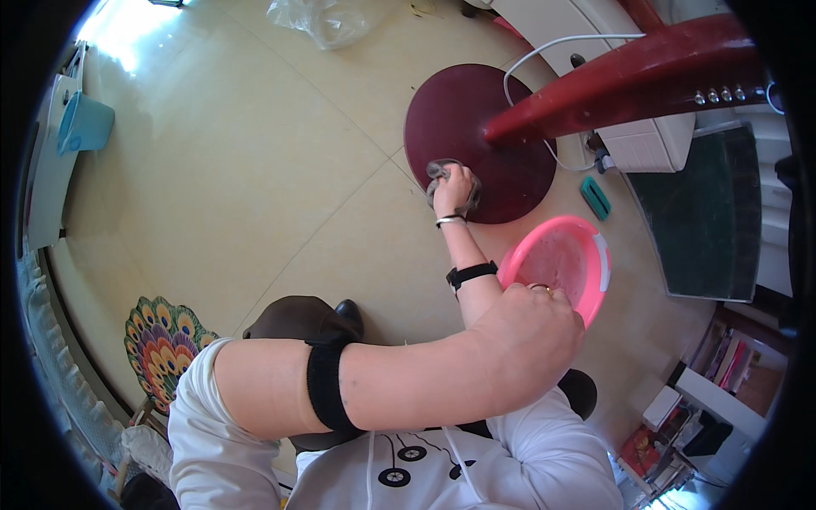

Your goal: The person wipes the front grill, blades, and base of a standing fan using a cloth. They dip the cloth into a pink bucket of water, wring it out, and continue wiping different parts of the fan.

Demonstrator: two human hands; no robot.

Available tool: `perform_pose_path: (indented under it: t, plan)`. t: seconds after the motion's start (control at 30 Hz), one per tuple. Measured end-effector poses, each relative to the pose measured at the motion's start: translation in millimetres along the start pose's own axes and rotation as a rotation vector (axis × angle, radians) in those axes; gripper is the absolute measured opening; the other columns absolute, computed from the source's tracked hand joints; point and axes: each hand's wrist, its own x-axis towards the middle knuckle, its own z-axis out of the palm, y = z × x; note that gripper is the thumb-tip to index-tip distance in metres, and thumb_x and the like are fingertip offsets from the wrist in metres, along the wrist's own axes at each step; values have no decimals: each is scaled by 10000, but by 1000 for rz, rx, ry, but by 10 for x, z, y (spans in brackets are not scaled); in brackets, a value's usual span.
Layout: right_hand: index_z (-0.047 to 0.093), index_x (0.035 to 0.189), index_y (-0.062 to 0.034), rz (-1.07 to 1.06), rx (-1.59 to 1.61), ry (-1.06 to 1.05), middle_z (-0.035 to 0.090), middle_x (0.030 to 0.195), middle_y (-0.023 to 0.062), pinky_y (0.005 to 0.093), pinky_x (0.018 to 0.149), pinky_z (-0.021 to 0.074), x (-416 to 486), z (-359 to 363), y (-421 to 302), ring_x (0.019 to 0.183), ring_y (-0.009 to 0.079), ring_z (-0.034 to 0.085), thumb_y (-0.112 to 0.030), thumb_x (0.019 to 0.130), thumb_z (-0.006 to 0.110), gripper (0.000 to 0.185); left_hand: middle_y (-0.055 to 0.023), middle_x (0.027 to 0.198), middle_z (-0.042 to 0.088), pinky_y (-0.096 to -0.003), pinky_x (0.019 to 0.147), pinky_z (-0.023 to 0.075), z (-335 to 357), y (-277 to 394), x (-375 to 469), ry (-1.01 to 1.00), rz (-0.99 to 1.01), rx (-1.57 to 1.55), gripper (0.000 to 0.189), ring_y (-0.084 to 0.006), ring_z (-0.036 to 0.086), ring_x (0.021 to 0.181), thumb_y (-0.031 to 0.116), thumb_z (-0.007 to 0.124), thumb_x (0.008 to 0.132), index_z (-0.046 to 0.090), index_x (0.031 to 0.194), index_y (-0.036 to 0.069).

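My right hand [454, 188] presses a crumpled grey cloth [473, 194] on the near left part of a round dark-red base [446, 115]. From this base rises a curved, glossy red stand [612, 89] with several buttons. My left arm crosses over the right one, and my left hand [539, 319] holds the near rim of a pink plastic basin [567, 224]. The fingertips are partly hidden behind the hand's back. Small dark specks show inside the basin, which stands right of my right forearm.
A white cord [542, 48] loops around the stand. Beyond the basin lies a green oblong object [595, 198], near a dark green board [695, 210]. White furniture [644, 146] stands behind the stand. A light-blue bin [89, 124] hangs at left; clear plastic [325, 22] lies on the tiled floor.
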Motion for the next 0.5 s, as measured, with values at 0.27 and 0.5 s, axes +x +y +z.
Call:
perform_pose_path:
  t: [0.27, 0.5]
  plan:
    - [642, 1075, -32, 2, 54, -164, 670, 1146, 209, 511, 892, 526, 1270, -866, -663, 1046, 421, 657, -193, 866, 631, 264, -175, 881, 667, -347, 653, 551, -130, -2, -99, 64, -14, 99, 182, -271, 703, 767, 91, 662, 766, 669, 911, -19]
    - [439, 1452, -71, -344, -508, 7, 463, 1410, 342, 515, 1079, 435, 611, -575, -569, 1274, 492, 513, -134, 911, 601, 568, -161, 836, 660, -341, 628, 543, -195, -86, -128, 121, -10, 120, 171, -256, 694, 720, 94, 654, 759, 664, 884, -23]
